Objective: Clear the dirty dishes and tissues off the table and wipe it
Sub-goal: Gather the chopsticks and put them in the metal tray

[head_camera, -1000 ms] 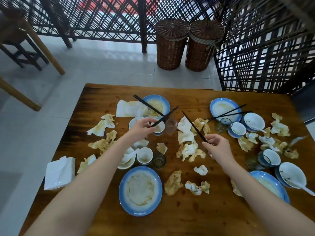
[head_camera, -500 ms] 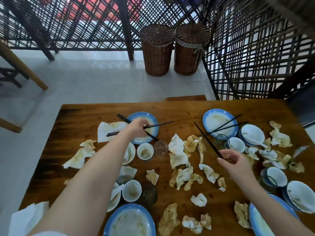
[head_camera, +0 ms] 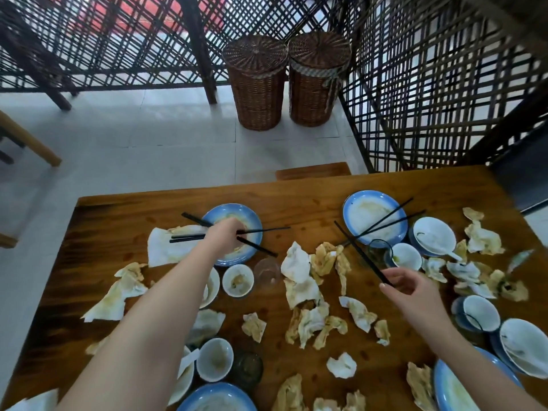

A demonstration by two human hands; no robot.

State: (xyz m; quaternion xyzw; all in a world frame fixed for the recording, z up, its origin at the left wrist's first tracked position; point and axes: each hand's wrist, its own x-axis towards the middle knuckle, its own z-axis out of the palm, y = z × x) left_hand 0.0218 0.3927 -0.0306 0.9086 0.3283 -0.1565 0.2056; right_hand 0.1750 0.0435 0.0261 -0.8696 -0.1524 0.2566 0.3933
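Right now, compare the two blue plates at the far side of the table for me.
The left plate is partly hidden by the left hand, which grips crossed chopsticks over it; the right plate has no hand on it. A pair of loose chopsticks rests across the right plate. A large tissue lies against the left plate; a white bowl sits beside the right plate. Both are round, blue-rimmed and smeared yellowish.
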